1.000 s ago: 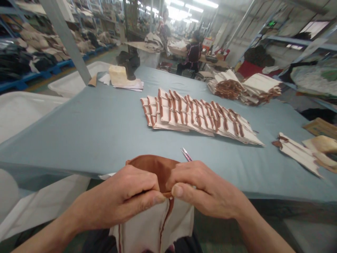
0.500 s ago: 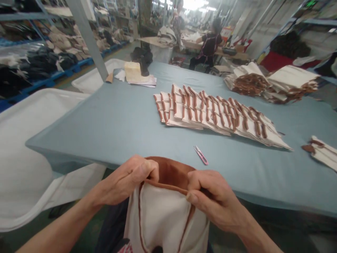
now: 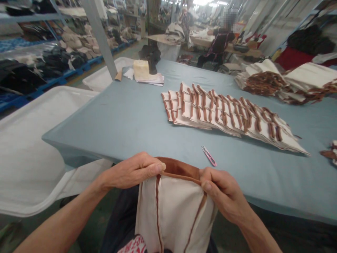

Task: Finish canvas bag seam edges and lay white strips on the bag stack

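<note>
A cream fabric bag with brown piped seams and a brown-lined opening hangs in front of my lap, its mouth held partly apart. My left hand pinches the brown rim at its left corner, thumb on the outside. On the right side of the same rim, my right hand is closed with the thumb pressed against the outer face. Red lettering shows low on the bag's left. Just beyond the bag, pink-handled thread snips lie on the table.
Overlapping folded cream pieces with brown edging cross the blue-covered table. Bigger cream stacks sit at the back right. A yellowish block stands at the far left corner. White bins flank the left edge. A person sits beyond.
My left hand has shifted its grip along the rim, its thumb now over the left seam. The bag's front face is pulled flatter. The view has turned slightly left.
</note>
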`<state>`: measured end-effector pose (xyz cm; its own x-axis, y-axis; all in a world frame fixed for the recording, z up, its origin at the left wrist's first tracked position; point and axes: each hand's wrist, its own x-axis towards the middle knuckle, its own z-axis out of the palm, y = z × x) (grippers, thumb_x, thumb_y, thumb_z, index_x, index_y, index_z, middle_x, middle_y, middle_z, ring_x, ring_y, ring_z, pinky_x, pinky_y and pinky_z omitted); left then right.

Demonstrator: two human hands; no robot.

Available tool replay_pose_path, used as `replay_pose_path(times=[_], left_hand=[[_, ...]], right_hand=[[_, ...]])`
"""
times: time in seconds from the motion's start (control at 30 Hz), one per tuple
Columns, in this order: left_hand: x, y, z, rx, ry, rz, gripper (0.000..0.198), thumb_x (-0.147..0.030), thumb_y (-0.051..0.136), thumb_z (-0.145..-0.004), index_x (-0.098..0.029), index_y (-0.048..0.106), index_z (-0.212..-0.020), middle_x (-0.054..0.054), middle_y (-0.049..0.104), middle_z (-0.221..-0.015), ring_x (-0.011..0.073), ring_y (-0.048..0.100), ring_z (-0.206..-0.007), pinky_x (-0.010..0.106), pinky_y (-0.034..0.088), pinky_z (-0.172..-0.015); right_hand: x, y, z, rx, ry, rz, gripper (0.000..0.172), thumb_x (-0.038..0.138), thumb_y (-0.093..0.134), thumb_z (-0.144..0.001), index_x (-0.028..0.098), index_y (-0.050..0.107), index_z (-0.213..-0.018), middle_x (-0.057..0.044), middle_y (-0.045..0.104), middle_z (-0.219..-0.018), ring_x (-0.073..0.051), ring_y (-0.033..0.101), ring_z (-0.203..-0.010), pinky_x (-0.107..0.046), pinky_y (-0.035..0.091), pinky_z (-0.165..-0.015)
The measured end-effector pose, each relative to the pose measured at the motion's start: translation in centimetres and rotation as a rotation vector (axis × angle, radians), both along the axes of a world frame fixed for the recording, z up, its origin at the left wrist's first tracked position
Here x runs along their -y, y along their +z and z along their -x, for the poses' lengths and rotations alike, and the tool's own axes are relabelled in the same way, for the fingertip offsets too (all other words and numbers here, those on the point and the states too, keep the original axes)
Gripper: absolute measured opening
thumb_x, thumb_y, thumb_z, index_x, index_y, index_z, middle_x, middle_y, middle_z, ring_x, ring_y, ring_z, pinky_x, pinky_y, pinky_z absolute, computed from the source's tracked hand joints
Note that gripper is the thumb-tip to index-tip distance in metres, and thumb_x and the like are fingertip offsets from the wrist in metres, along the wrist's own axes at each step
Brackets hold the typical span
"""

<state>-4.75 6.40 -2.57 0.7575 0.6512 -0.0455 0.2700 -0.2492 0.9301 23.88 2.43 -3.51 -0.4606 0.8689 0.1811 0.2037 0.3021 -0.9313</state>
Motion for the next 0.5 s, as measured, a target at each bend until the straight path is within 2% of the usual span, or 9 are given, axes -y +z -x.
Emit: replay_pose_path(times=[0.07,0.13,0.23,0.33,0.43,0.5], left_hand=[[-0.1,0.1,0.1,-0.023,-0.034,0.023,0.054,-0.056,0.036,-0.106,-0.02,0.038,-0.066,-0.005,0.033,-0.064,0.0106,0.032,-0.058,0.026,0.028,-0.056],[0.0,0.2,0.2,-0.049,-0.06,0.016,0.05,-0.051,0.042,-0.106,-0.019,0.041,-0.067,-0.006,0.033,-0.063,0.0096,0.033,-0.057,0.025,0.027,-0.055],[0.4,0.4,0.2,-0.102,-0.037,-0.081,0.043,-0.039,0.045,-0.105,-0.018,0.048,-0.068,-0.006,0.039,-0.061,0.0086,0.036,-0.056,0.024,0.027,-0.055],[0.9,0.5,0.3,-0.135,0.022,-0.193,0.04,-0.03,0.049,-0.102,-0.018,0.044,-0.064,-0.007,0.036,-0.058,0.0078,0.033,-0.053,0.025,0.024,-0.054],[1.4,0.9,0.4,-0.072,0.053,-0.227,0.039,-0.027,0.049,-0.1,-0.019,0.038,-0.063,-0.007,0.033,-0.057,0.0079,0.031,-0.052,0.026,0.023,-0.053],[1.9,1.5,0.4,0.031,0.092,-0.213,0.041,-0.028,0.048,-0.1,-0.021,0.033,-0.063,-0.007,0.031,-0.058,0.0085,0.03,-0.052,0.027,0.024,-0.052]], right_hand=[[-0.3,-0.1,-0.1,0.05,-0.002,-0.036,0.047,0.05,0.053,-0.104,0.021,0.048,-0.067,0.005,0.043,-0.057,-0.01,0.037,-0.051,-0.024,0.028,-0.049],[-0.6,0.0,-0.2,0.112,-0.001,-0.059,0.048,0.05,0.054,-0.104,0.021,0.049,-0.066,0.005,0.045,-0.057,-0.01,0.038,-0.051,-0.024,0.028,-0.049],[-0.9,0.2,-0.3,0.205,0.019,-0.067,0.05,0.049,0.054,-0.104,0.02,0.048,-0.064,0.005,0.044,-0.056,-0.009,0.038,-0.051,-0.024,0.028,-0.05],[-1.1,0.5,-0.3,0.26,0.059,-0.036,0.05,0.046,0.052,-0.104,0.021,0.043,-0.062,0.006,0.039,-0.055,-0.009,0.034,-0.051,-0.025,0.025,-0.05],[-1.0,1.1,0.0,0.194,0.109,0.044,0.049,0.047,0.052,-0.104,0.022,0.04,-0.063,0.006,0.034,-0.056,-0.009,0.03,-0.051,-0.026,0.023,-0.049],[-0.7,1.5,0.5,0.041,0.117,0.119,0.05,0.05,0.052,-0.103,0.023,0.037,-0.064,0.006,0.032,-0.057,-0.01,0.028,-0.051,-0.026,0.022,-0.049]])
